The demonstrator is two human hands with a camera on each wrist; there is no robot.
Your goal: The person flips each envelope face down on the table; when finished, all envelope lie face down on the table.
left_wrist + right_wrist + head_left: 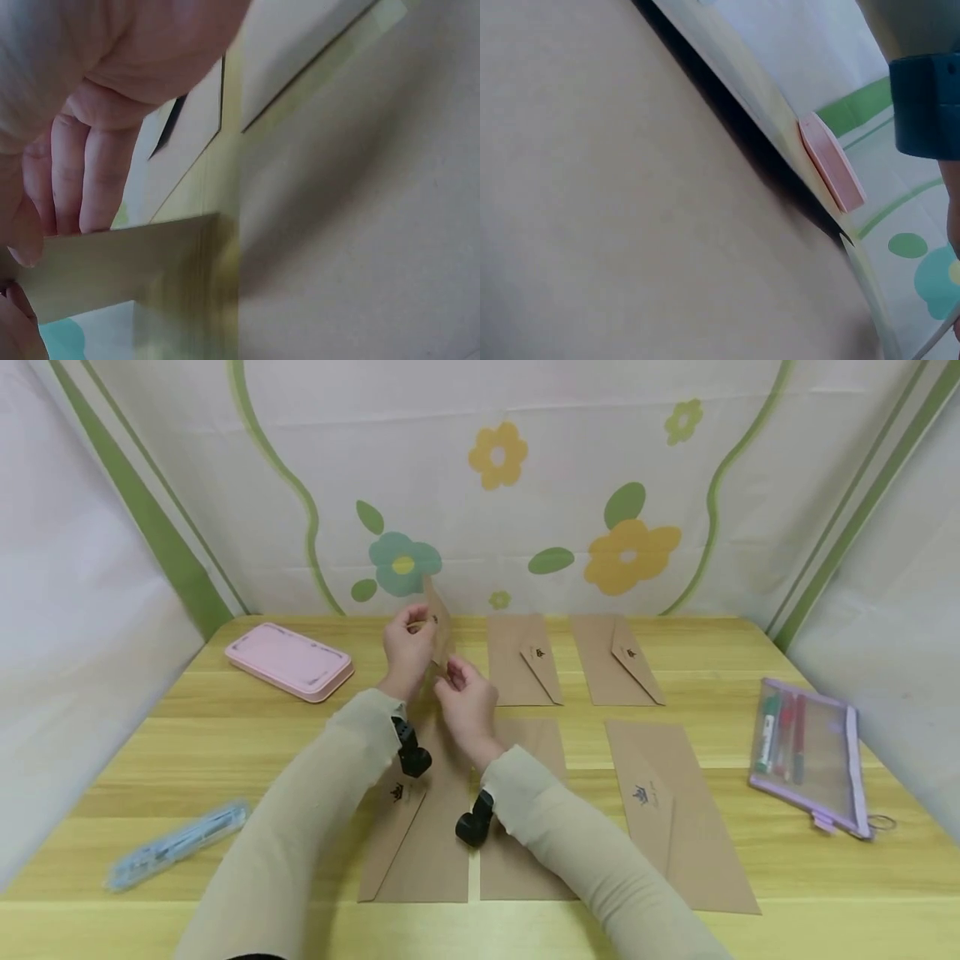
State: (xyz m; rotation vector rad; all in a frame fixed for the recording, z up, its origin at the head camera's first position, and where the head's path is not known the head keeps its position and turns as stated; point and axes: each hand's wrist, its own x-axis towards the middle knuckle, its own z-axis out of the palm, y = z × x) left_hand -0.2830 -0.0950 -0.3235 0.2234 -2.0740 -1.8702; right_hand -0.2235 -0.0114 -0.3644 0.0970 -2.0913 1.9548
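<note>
A brown kraft envelope [439, 622] with a small dark print stands raised off the table at the back left, seen nearly edge-on. My left hand [407, 643] pinches it from the left between thumb and fingers. At its lower near corner my right hand [468, 702] pinches it with thumb and fingertips. The left wrist view shows the envelope [112, 259] as a thin panel between the fingers. Below both hands lies another brown envelope [420, 835] with a crown print, and a plain-looking one [517, 852] is partly covered by the right forearm.
Two envelopes [513, 672] [611, 672] lie at the back, right of the hands. One more envelope [705, 827] is at front right. A pink tin case [288, 660] sits back left, a wrapped bundle of blue pens [180, 846] front left, a mesh pouch [825, 752] with markers far right.
</note>
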